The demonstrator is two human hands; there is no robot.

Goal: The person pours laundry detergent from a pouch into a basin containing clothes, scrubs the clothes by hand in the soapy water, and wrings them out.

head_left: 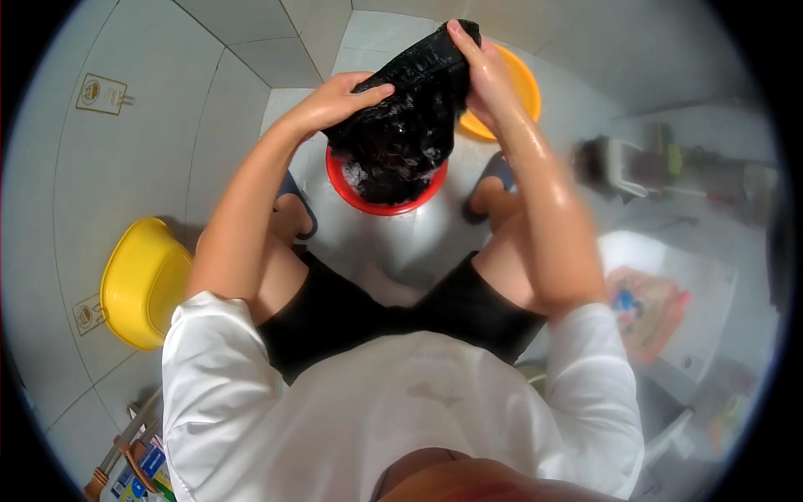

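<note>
A wet black garment (410,109) is stretched between my two hands, its upper edge slanting up to the right like a waistband. My left hand (339,105) grips its left end, thumb lying over the cloth. Higher up, my right hand (485,71) pinches the top right corner, thumb on top. The lower part of the garment hangs into a red basin (386,209) on the floor between my feet. Whitish suds (355,174) show at the basin's left side. What else the basin holds is hidden under the cloth.
An orange basin (525,84) stands behind my right hand. On the left, a yellow basin (142,284) hangs from a wall hook. A pink bag (648,309) lies at the right near a white surface. Tiled walls (134,167) close in on the left and back.
</note>
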